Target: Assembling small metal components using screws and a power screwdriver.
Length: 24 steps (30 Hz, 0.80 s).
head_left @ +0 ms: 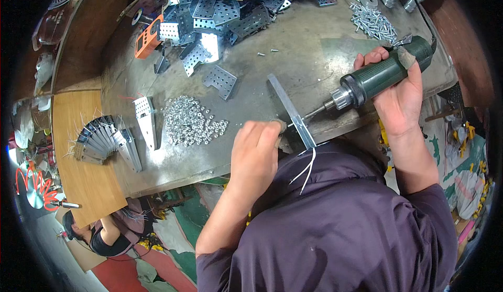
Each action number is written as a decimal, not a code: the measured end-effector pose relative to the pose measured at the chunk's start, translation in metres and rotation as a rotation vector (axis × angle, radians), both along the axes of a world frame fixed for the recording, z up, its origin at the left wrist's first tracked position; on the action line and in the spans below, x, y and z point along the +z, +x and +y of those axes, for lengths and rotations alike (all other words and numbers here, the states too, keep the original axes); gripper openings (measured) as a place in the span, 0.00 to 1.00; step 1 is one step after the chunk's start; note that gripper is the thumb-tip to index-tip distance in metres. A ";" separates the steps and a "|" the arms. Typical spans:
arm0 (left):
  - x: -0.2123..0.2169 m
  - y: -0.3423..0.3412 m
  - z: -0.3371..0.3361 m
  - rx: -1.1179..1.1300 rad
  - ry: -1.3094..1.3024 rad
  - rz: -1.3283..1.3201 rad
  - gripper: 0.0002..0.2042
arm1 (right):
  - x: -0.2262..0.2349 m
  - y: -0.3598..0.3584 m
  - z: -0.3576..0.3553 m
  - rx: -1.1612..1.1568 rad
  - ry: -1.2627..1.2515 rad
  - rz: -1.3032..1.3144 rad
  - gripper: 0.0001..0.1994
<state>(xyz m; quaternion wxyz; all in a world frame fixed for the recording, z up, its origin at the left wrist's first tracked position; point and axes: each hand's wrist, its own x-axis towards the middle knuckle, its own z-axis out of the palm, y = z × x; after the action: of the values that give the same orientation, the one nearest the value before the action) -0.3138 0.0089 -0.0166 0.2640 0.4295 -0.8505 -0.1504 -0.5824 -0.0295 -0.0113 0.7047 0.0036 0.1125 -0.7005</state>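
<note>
My right hand [399,94] grips a dark green power screwdriver [385,73] whose bit points left and down at a long flat metal bar [291,109]. That bar lies on the grey metal worktable [314,51] with its near end over the table's front edge. My left hand [257,146] is closed next to the bar's near end, pinching something small against it; what it pinches is hidden by the fingers. Two white cords hang from my dark purple top just below the bar.
A heap of small silver nuts [193,121] lies left of my left hand. Perforated metal plates [225,9] pile up at the back, with screws [373,22] at the back right and an orange device [147,39]. Folded brackets [107,141] lie left. Another person [99,234] is below.
</note>
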 end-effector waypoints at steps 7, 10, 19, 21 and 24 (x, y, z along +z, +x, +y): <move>-0.005 -0.016 0.006 0.224 0.533 0.907 0.16 | -0.001 0.002 -0.003 0.005 0.025 -0.020 0.13; 0.000 -0.020 0.000 0.063 1.089 1.477 0.13 | -0.004 -0.001 -0.004 0.030 0.009 -0.031 0.13; -0.011 -0.021 0.002 0.056 1.171 1.613 0.12 | -0.009 0.002 -0.006 0.044 0.006 -0.083 0.13; -0.008 -0.023 0.002 0.073 1.144 1.601 0.12 | -0.009 0.003 -0.005 0.041 0.006 -0.080 0.13; -0.001 -0.026 0.003 0.129 1.084 1.557 0.12 | -0.009 0.002 -0.005 0.051 -0.030 -0.073 0.13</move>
<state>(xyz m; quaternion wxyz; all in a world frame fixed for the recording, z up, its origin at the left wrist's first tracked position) -0.3394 0.0114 -0.0176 0.5293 0.3188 -0.2247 -0.7535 -0.5802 -0.0349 -0.0203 0.7259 0.0159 0.0761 -0.6834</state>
